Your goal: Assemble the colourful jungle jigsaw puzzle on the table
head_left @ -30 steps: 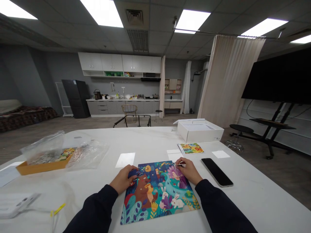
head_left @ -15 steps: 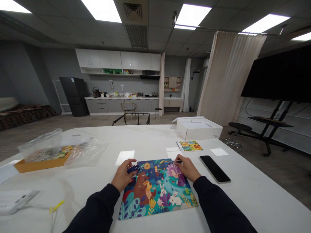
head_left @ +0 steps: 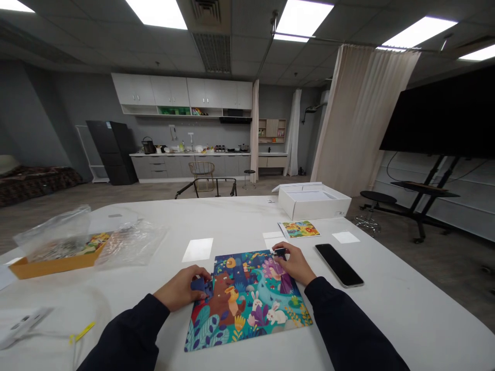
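Observation:
A colourful jigsaw puzzle (head_left: 247, 304) with a bear, white rabbits and a peacock lies nearly whole on the white table, with gaps visible at its upper left edge and upper right corner. At its left edge, my left hand (head_left: 180, 289) grips a dark blue puzzle piece (head_left: 201, 285) between thumb and fingers. By the upper right corner, my right hand (head_left: 296, 264) pinches a small dark puzzle piece (head_left: 280, 252), partly covered by the fingers. I cannot tell whether either piece touches the puzzle.
Right of my right hand lies a black phone (head_left: 339, 265). A picture card (head_left: 300, 229) and a white box (head_left: 313, 203) stand behind. At left are an orange-yellow tray (head_left: 58, 265), clear plastic bags (head_left: 129, 242) and a white device (head_left: 21, 324) with a cable.
My left hand has moved left and down with its blue piece, from the puzzle's upper left corner along the left edge. My right hand has shifted slightly towards the top right corner.

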{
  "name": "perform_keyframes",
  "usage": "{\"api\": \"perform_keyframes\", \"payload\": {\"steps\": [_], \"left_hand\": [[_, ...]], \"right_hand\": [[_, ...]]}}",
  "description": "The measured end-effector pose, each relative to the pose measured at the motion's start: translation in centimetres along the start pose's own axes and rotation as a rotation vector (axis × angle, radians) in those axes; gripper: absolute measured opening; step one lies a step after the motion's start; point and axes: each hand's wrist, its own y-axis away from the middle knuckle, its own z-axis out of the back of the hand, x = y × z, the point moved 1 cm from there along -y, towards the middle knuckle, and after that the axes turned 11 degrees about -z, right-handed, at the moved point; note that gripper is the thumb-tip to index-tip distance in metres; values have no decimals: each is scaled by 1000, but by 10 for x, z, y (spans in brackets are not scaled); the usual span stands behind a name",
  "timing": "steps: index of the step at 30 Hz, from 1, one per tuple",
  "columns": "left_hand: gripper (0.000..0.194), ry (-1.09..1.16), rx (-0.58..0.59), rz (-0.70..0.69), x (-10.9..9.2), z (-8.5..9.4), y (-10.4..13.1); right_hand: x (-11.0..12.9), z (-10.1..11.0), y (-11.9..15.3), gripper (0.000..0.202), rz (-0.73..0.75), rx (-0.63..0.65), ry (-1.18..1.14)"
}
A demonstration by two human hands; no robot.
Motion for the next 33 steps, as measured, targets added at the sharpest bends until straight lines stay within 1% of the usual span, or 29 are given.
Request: {"api": "perform_keyframes", "payload": {"steps": [2, 4, 8, 10, 12, 14, 16, 18, 20, 22, 24, 27, 30, 33], "left_hand": [[38, 26, -13, 2, -2, -1, -1], [40, 84, -28, 12, -2, -2, -1], [59, 166, -77, 42, -1, -3, 1], [64, 199, -84, 51, -4, -3, 1], [59, 243, -41, 51, -10, -1, 1], [47, 296, 26, 45, -17, 1, 1], [36, 346, 32, 46, -23, 5, 0], [30, 398, -29, 53, -28, 9, 0], [31, 446, -138, 42, -30, 11, -1], [33, 472, -249, 1, -31, 10, -2], [33, 483, -313, -49, -31, 6, -3], [32, 531, -326, -88, -31, -7, -7], [34, 591, -299, -96, -32, -22, -9], [39, 649, -217, -90, -35, -33, -11]], "right_hand": [[4, 0, 2, 27, 4, 39, -7], [6, 0, 4, 30, 9, 57, -8], [6, 0, 3, 32, -2, 54, -1], [5, 1, 3, 33, -17, 51, -4], [5, 1, 2, 34, -35, 50, -22], [4, 0, 1, 35, -48, 49, -62], [1, 0, 0, 37, -54, 34, -148], [-2, -1, -3, 38, -70, 18, -262], [-6, -2, -6, 37, -120, 25, -355], [-8, -3, -7, 37, -177, 35, -403], [-9, -3, -8, 38, -211, 31, -439], [-10, -4, -9, 42, -253, 48, -516], [-14, -4, -9, 46, -282, 41, -590], [-19, -3, -10, 49, -281, -19, -636]]}}
